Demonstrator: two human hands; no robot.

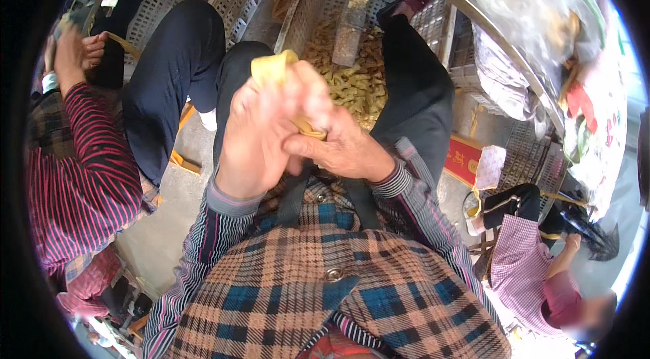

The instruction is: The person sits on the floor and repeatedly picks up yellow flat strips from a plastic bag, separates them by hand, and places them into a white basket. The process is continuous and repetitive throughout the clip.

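Note:
My left hand (251, 138) is raised over my lap, its fingers blurred by motion. A flat, flexible yellow strip (271, 68), which looks like tofu skin, loops over the fingertips of that hand. My right hand (353, 148) meets it from the other side, thumb and fingers pinching a folded yellow part (309, 130). Fingers hide the middle of the strip, so I cannot tell whether it is knotted. Beyond the hands, between my legs, a pale perforated plastic crate (299, 8) holds many small knotted yellow pieces (363, 87).
A long pale, box-like object (350, 29) lies inside the crate. At left, a co-worker's striped sleeve (101, 140) and knee (172, 84) are close to my leg. A metal edge (500, 44) with plastic sheeting runs along the right. A red box (462, 158) and another seated person (523, 262) are beyond.

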